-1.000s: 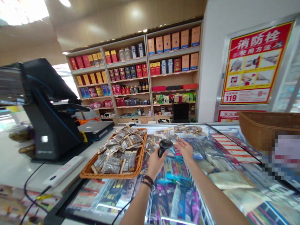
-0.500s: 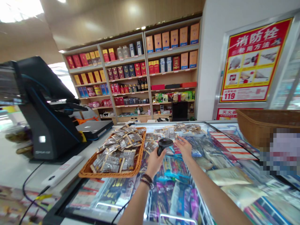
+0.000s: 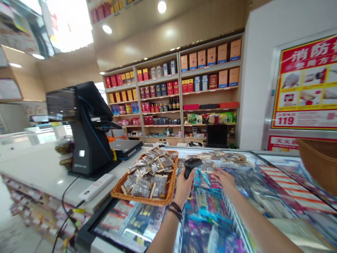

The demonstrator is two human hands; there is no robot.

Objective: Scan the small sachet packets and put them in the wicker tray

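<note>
My left hand [image 3: 184, 182], with beaded bracelets on the wrist, is wrapped round the handle of a black barcode scanner [image 3: 192, 164]. To its right, my right hand [image 3: 224, 178] reaches over the freezer's glass top with fingers stretched out and slightly apart. Its fingertips are at the near edge of several small clear packets [image 3: 209, 163] on the glass; whether they touch one I cannot tell. An orange wicker basket [image 3: 143, 201] heaped with similar packets stands left of my left hand. More packets [image 3: 231, 157] lie further back on the glass.
A black cash register [image 3: 92, 151] and a scale [image 3: 126, 148] stand on the white counter [image 3: 60, 189] at left, with a white power strip [image 3: 97, 187] nearer. A brown basket [image 3: 318, 165] sits at right. Frozen packs [image 3: 207, 203] lie under the glass. Shelves of boxed goods line the back wall.
The view has turned left and tilted up, so everything sits further right and mostly lower. Both hands stay near the same packets, and the scanner remains in my left hand.
</note>
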